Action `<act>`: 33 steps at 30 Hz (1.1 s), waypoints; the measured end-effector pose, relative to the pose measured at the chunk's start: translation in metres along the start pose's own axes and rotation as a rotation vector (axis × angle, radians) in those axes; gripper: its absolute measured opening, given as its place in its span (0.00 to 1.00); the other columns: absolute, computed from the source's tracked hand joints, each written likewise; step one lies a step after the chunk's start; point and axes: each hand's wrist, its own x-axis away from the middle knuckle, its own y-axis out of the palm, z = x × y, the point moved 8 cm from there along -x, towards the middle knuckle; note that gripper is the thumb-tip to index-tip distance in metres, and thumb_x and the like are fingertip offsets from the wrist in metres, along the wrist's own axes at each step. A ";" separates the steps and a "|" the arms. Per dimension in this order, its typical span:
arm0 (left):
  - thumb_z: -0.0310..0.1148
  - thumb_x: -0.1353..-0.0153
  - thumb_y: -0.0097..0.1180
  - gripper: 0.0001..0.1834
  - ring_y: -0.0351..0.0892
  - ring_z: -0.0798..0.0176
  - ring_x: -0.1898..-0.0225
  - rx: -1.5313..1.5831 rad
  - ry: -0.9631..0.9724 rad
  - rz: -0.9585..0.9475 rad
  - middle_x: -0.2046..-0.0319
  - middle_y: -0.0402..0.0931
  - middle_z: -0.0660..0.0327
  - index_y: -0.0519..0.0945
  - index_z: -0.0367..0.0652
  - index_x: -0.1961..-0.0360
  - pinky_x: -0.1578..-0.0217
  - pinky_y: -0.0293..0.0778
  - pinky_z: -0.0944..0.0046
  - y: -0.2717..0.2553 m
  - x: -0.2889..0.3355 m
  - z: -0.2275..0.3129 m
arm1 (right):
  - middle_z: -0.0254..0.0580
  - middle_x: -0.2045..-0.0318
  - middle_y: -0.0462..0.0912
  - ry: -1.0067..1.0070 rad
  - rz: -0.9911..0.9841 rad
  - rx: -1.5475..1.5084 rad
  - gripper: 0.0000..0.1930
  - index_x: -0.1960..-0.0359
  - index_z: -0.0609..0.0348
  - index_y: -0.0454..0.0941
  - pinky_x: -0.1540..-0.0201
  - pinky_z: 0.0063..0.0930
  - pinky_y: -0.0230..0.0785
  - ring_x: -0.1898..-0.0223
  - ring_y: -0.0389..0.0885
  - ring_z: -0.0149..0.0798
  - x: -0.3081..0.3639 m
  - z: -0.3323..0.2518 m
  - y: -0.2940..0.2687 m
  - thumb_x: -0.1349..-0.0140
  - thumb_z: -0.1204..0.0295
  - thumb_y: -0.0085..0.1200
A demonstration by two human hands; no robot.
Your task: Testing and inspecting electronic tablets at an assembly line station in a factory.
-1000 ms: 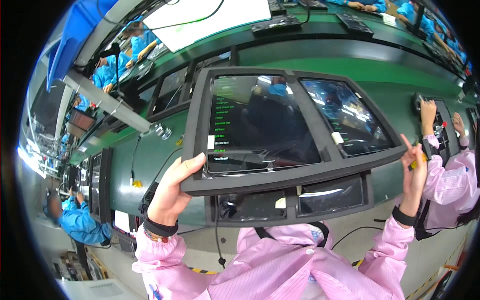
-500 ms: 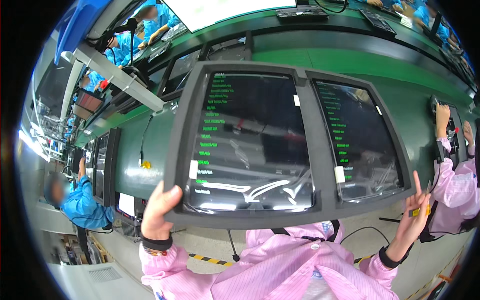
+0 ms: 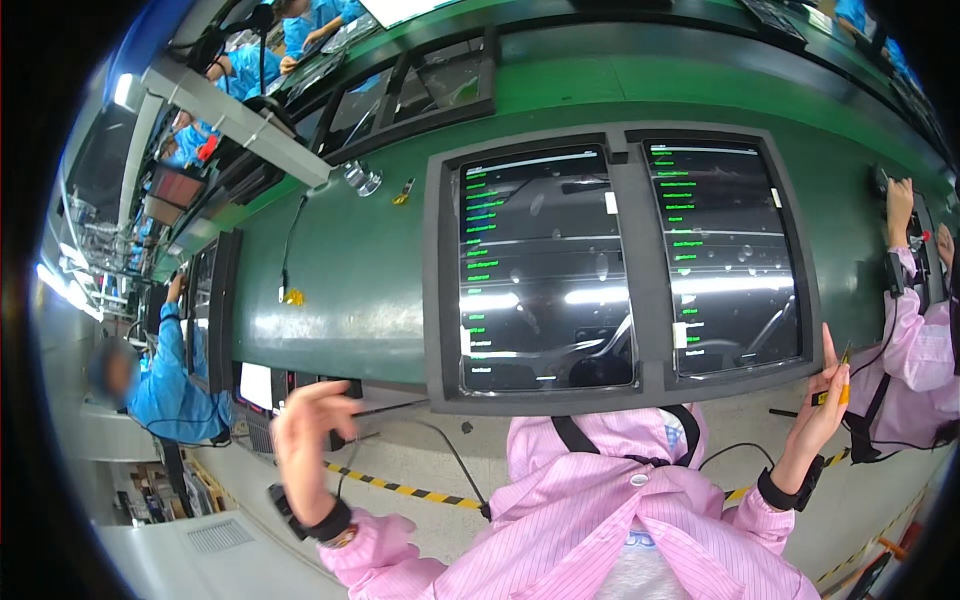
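A dark grey foam tray [image 3: 640, 270] lies on the green bench at its near edge. Set in its two recesses are a left tablet [image 3: 545, 270] and a right tablet [image 3: 725, 260], both lit with green text lines on black. My left hand [image 3: 308, 440], slightly blurred, is off the tray near its lower left corner, fingers apart and holding nothing. At the tray's lower right corner, my right hand [image 3: 818, 415] grips a thin yellow-and-black tool [image 3: 843, 392] with a pointed metal tip. Its index finger stretches up along the tray's side.
A cable [image 3: 287, 250] and yellow tape bits [image 3: 293, 297] lie left on the bench [image 3: 350, 320]. Behind them are a clear round object [image 3: 362, 178] and another foam tray [image 3: 440, 85]. A co-worker in pink [image 3: 920, 350] works at right, one in blue [image 3: 175, 390] at left.
The tray has come down from a tilted, raised position onto the bench, shifting right. My left hand has let go of its corner and drawn back. My right hand stays by the right corner.
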 end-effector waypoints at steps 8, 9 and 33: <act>0.51 0.32 0.28 0.32 0.74 0.56 0.64 -0.532 0.721 0.420 0.66 0.77 0.52 0.75 0.30 0.58 0.58 0.68 0.58 -0.050 0.032 0.095 | 0.58 0.46 0.69 -0.245 -0.144 0.104 0.18 0.74 0.59 0.63 0.42 0.34 0.55 0.41 0.65 0.47 -0.005 -0.043 0.039 0.30 0.62 0.30; 0.52 0.33 0.27 0.33 0.75 0.52 0.60 -0.504 0.841 0.292 0.64 0.78 0.51 0.75 0.31 0.58 0.55 0.68 0.54 -0.016 0.016 0.103 | 0.59 0.47 0.69 -0.275 -0.196 0.123 0.18 0.73 0.60 0.63 0.37 0.41 0.50 0.41 0.65 0.52 -0.009 -0.047 0.046 0.30 0.62 0.30; 0.47 0.36 0.41 0.23 0.69 0.51 0.66 -0.560 1.129 -1.505 0.74 0.66 0.53 0.70 0.36 0.75 0.63 0.69 0.56 0.310 -0.067 0.105 | 0.46 0.63 0.79 -0.059 -0.141 0.228 0.19 0.74 0.64 0.66 0.67 0.20 0.63 0.75 0.72 0.27 -0.019 -0.042 0.056 0.31 0.61 0.33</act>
